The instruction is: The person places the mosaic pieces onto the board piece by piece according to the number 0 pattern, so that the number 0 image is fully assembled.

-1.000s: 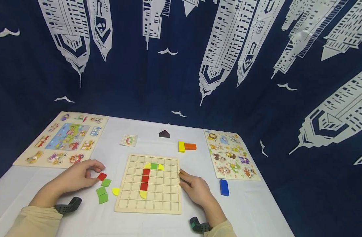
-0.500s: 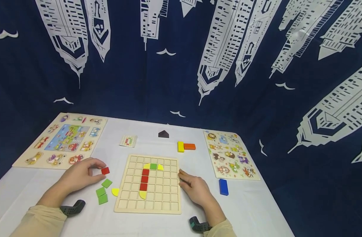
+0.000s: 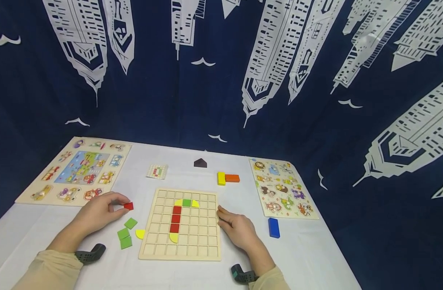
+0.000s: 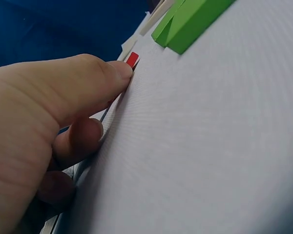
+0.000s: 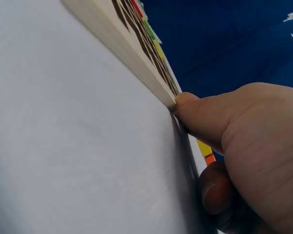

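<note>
The red tile (image 3: 129,206) has crept toward twelve o'clock, left hand (image 3: 101,212) pinching it, likely mid-pickup, needing lifting boardward, relaxed right hand (image 3: 240,230) touching the board (image 3: 198,229).

Left hand (image 4: 53,112), one: thumb tip against a red piece (image 4: 133,59), of which a short end shows. Green pieces (image 4: 200,22), flat: on the white tabletop (image 4: 200,136), apart from the red one. Blue backdrop (image 4: 63,29): far side.
</note>
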Tool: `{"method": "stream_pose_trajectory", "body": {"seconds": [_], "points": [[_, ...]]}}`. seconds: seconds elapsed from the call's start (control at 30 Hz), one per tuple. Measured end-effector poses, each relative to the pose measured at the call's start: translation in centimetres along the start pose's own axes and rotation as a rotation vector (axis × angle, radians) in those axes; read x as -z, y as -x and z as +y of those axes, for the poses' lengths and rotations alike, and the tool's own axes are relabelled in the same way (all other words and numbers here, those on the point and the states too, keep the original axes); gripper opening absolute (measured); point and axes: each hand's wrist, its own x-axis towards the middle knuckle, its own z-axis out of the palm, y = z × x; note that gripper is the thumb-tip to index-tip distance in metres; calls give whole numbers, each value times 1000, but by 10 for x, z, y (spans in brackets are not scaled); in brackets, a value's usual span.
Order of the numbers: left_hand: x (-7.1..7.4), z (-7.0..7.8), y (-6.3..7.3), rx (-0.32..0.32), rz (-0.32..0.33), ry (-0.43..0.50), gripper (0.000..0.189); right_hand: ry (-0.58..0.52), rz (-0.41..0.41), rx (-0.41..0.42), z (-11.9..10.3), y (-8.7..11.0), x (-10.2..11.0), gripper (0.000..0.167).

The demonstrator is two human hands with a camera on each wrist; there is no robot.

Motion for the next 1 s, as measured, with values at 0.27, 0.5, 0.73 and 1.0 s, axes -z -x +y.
{"method": "stream_pose_trajectory", "body": {"seconds": [0.27,0.5,0.73,1.0], "points": [[0,9,2,14,29,51,29,1,-20,-5,-2,-1,0,41],[-23,68,13,-157,44,162,23,-12,-18,-14,1,0,0,40],[-60,113,30,-365,-57,166,19,-26,-22,-16,2,0,0,40],[-85,115,32,-488,-44,59,17,-28,-24,-25,2,-1,0,40]]}}
